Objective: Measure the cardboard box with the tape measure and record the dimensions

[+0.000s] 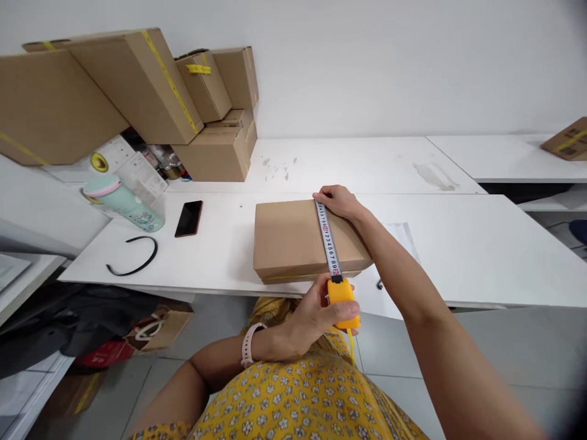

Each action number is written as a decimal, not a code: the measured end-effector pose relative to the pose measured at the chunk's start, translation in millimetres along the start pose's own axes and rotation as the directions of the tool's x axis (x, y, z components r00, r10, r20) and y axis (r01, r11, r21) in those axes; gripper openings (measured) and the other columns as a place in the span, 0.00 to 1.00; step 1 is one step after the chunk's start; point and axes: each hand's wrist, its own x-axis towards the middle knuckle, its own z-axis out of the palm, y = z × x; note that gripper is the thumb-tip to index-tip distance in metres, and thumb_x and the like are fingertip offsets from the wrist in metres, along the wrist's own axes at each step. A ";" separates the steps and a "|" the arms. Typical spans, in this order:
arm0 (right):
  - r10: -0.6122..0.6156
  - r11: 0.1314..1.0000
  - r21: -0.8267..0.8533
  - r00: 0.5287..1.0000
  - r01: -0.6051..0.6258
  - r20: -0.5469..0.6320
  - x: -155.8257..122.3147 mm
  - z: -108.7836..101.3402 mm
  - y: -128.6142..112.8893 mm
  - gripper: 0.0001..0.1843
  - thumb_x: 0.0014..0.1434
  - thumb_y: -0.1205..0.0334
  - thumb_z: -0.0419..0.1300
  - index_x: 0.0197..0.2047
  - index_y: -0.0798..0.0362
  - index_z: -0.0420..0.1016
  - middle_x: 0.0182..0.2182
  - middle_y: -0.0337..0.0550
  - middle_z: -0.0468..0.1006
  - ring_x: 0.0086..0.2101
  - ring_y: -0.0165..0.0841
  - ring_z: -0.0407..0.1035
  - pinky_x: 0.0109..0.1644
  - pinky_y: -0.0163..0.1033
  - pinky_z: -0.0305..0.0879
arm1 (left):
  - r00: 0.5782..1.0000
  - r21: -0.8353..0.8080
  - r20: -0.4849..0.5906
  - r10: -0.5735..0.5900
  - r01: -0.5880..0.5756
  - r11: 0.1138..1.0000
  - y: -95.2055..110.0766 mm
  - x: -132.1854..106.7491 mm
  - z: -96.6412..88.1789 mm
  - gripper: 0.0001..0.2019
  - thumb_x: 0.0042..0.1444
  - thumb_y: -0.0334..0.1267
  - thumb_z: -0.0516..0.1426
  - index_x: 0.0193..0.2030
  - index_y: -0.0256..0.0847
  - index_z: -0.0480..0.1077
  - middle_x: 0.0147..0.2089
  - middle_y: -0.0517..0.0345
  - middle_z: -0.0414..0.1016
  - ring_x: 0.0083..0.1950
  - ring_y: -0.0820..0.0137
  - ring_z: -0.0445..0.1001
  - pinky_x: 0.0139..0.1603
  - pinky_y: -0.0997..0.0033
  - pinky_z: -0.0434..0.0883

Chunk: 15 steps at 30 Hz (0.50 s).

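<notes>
A closed cardboard box (288,235) sits at the front edge of the white table, before my body. My left hand (316,315) grips the yellow case of a tape measure (342,299) just off the box's near edge. Its pulled-out blade (327,238) lies across the top of the box from near edge to far edge. At the far edge, my right hand (337,200) pinches the blade's end, its fingers resting on the box. White paper (403,235) lies partly under the box and my right forearm.
Stacked cardboard boxes (137,85) stand at the back left of the white table (458,256). A mint-green bottle (126,205), a phone (189,219) and a black headband (147,260) lie at the left. Another box (568,140) is at the far right.
</notes>
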 end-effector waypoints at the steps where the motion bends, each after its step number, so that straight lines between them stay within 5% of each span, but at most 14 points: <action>1: 0.002 1.000 0.001 1.000 -0.002 0.001 -0.2 0.7 -0.1 0.19 0.64 0.46 0.53 0.28 0.50 0.66 0.28 0.39 0.70 0.30 0.32 0.60 0.38 0.40 0.54 | 1.000 -0.001 0.000 0.003 -0.003 1.000 -0.4 0.1 0.4 0.32 0.45 0.50 0.73 0.50 0.41 0.64 0.57 0.50 0.64 0.38 0.70 0.76 0.39 0.62 0.77; 6: -0.001 0.998 0.063 1.000 0.001 0.002 3.3 0.4 0.1 0.19 0.63 0.46 0.56 0.28 0.51 0.69 0.27 0.40 0.72 0.31 0.33 0.63 0.38 0.41 0.58 | 0.999 0.010 0.028 0.039 -0.039 0.999 -0.8 6.9 -0.9 0.29 0.47 0.49 0.71 0.50 0.40 0.65 0.56 0.48 0.67 0.38 0.70 0.76 0.36 0.64 0.78; 10: -0.070 0.891 0.435 0.986 0.131 -0.153 -14.2 -22.9 9.9 0.21 0.64 0.42 0.56 0.41 0.50 0.77 0.39 0.45 0.78 0.40 0.35 0.71 0.45 0.42 0.67 | 0.987 0.058 0.141 0.071 -0.080 0.995 15.2 -5.9 -22.4 0.30 0.46 0.43 0.72 0.52 0.41 0.66 0.56 0.46 0.69 0.37 0.68 0.77 0.34 0.67 0.78; 13: 0.061 0.836 0.509 0.887 0.205 -0.458 -61.4 -40.2 33.3 0.25 0.66 0.38 0.52 0.49 0.48 0.78 0.42 0.46 0.79 0.45 0.37 0.73 0.52 0.45 0.69 | 0.956 0.114 0.199 0.215 -0.241 0.964 30.7 -39.5 -57.8 0.35 0.42 0.42 0.74 0.58 0.45 0.67 0.64 0.42 0.67 0.44 0.60 0.79 0.35 0.66 0.80; 15: 0.160 0.888 0.442 0.815 0.128 -0.557 -103.6 -37.8 55.2 0.26 0.67 0.37 0.51 0.48 0.48 0.79 0.37 0.45 0.78 0.43 0.37 0.73 0.53 0.46 0.70 | 0.924 0.164 0.043 0.379 -0.381 0.910 34.8 -65.0 -86.2 0.36 0.45 0.44 0.73 0.60 0.50 0.66 0.72 0.44 0.59 0.47 0.57 0.80 0.40 0.64 0.81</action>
